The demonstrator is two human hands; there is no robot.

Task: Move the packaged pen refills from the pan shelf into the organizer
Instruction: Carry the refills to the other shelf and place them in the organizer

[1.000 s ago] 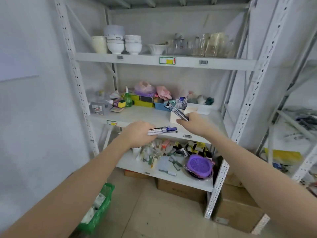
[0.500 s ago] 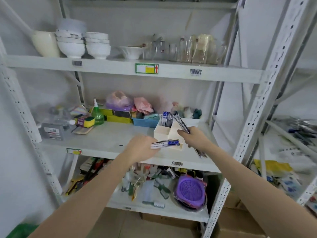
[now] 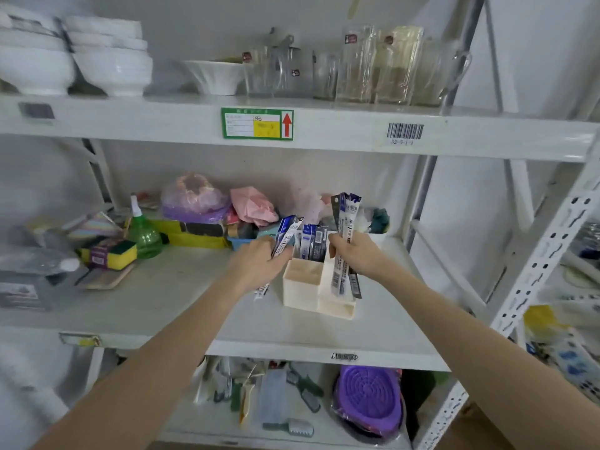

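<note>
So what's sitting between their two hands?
In the head view, the cream organizer stands between the left hand and the right hand, with refill packs already upright in it.

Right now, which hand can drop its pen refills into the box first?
Probably the left. The left hand holds one slim refill pack tilted right beside the cream organizer, next to an open compartment. The right hand grips a thicker bundle at the organizer's far right side.

White metal shelving unit (image 3: 324,131) against a pale grey wall (image 3: 201,14). Perforated upright (image 3: 548,254) at right. Second rack (image 3: 581,287) beyond it, far right. Diffuse, even light.
</note>
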